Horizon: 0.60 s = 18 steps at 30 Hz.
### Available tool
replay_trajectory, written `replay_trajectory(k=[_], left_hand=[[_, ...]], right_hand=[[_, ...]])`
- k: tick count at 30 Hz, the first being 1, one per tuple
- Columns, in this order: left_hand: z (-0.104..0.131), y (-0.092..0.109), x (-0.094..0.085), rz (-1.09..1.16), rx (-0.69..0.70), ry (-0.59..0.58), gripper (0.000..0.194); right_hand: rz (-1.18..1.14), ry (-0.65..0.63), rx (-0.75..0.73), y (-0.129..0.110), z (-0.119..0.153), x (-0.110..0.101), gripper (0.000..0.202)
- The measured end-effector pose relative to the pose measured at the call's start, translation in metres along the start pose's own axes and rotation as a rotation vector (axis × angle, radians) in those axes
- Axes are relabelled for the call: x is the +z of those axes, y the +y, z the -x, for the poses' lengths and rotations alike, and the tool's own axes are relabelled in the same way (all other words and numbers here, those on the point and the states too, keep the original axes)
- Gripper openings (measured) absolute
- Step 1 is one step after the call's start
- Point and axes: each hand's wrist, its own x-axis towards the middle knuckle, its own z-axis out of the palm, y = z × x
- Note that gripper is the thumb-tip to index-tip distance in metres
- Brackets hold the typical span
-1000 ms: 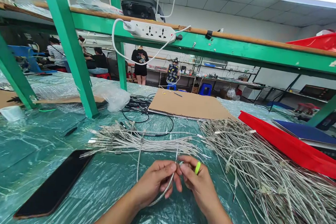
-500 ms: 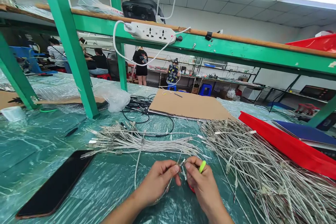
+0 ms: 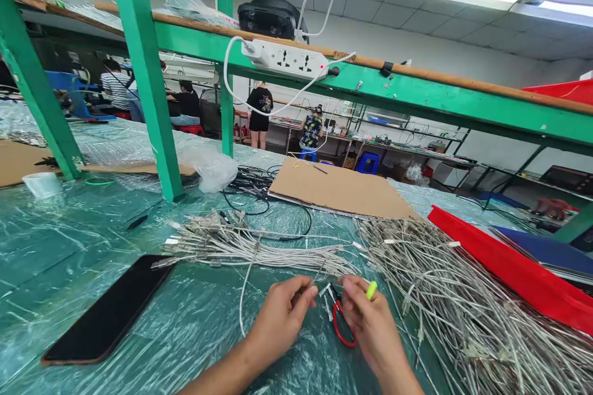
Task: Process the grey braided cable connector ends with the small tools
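Note:
My left hand (image 3: 282, 315) is closed in a pinch, thumb against fingers, on the end of a thin cable (image 3: 316, 276) that is mostly hidden. My right hand (image 3: 368, 315) is closed too, with the bright yellow-green end of a slim stick-like tool (image 3: 371, 289) poking out above its fingers; the rest is hidden. On the table between the hands lie red-handled scissors (image 3: 345, 334), partly behind my right fingers, beside small white tags (image 3: 328, 302). Just beyond, a tied bundle of grey-white cables (image 3: 259, 253) lies sideways.
A large heap of loose cables (image 3: 463, 296) fills the right, against a red tray (image 3: 504, 265). A black phone (image 3: 111, 308) lies left. Cardboard (image 3: 343, 188) lies behind; a green shelf frame (image 3: 152, 105) carries a power strip (image 3: 287, 58). Several people sit or stand farther off.
My hands have moved apart, the right one shifting rightward. The red-handled scissors between them show more fully. The whole view has shifted slightly.

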Motion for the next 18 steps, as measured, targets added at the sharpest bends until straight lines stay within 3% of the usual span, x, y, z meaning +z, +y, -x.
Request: replay_trajectory(k=[4, 7, 12, 18], left_hand=[[0.002, 0.002, 0.002, -0.016, 0.046, -0.006, 0.031], [0.004, 0.003, 0.004, 0.0, 0.067, -0.044, 0.031], [0.006, 0.007, 0.004, 0.027, 0.036, -0.127, 0.028], [0.005, 0.01, 0.005, 0.109, -0.048, -0.097, 0.037]], right_hand=[[0.082, -0.086, 0.026, 0.011, 0.004, 0.012, 0.054], [0.113, -0.125, 0.005, 0.016, 0.004, 0.014, 0.048], [0.188, -0.107, -0.017, 0.022, 0.0, 0.008, 0.04], [0.114, -0.01, -0.011, 0.025, -0.001, 0.008, 0.043]])
